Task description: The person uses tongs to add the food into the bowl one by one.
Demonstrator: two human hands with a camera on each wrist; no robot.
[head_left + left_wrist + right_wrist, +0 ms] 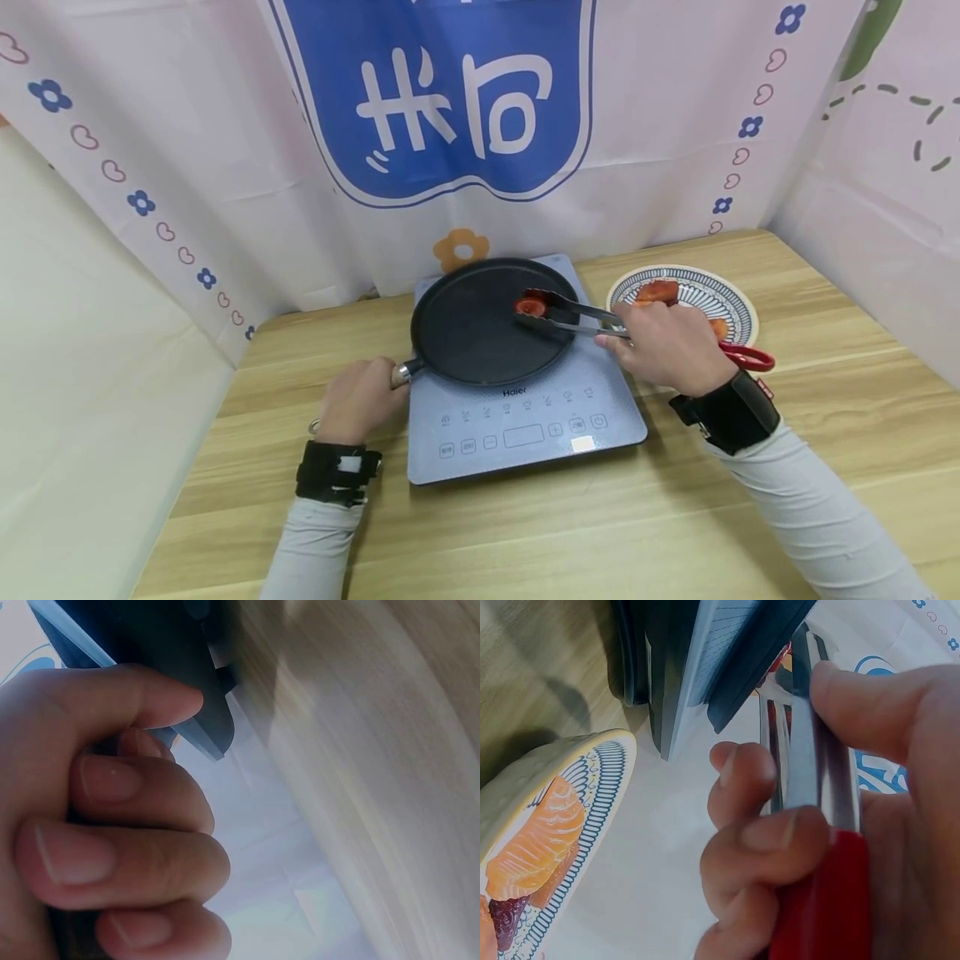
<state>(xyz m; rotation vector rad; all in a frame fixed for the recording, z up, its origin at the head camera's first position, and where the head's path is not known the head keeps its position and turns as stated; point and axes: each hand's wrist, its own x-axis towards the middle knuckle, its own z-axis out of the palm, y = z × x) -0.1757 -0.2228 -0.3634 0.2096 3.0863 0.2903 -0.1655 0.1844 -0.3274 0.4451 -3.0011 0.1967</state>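
Observation:
My left hand (362, 402) grips the handle (406, 372) of a flat black frying pan (480, 333); in the left wrist view its fingers (127, 859) curl round that handle. The pan sits on a pale blue induction cooker (525, 425). My right hand (671, 346) holds metal tongs (592, 321) with red grips (825, 900). Between the tong tips, over the right part of the pan, is a small reddish piece of food (531, 307), its kind too small to make out. The right hand overlaps the front of a patterned plate (738, 304) in the head view.
On the plate lie an orange, white-striped salmon piece (540, 840), a dark red piece (507, 921) and other food. The wooden table (525, 542) reaches back to a printed cloth (225, 167). The cooker's control panel faces me.

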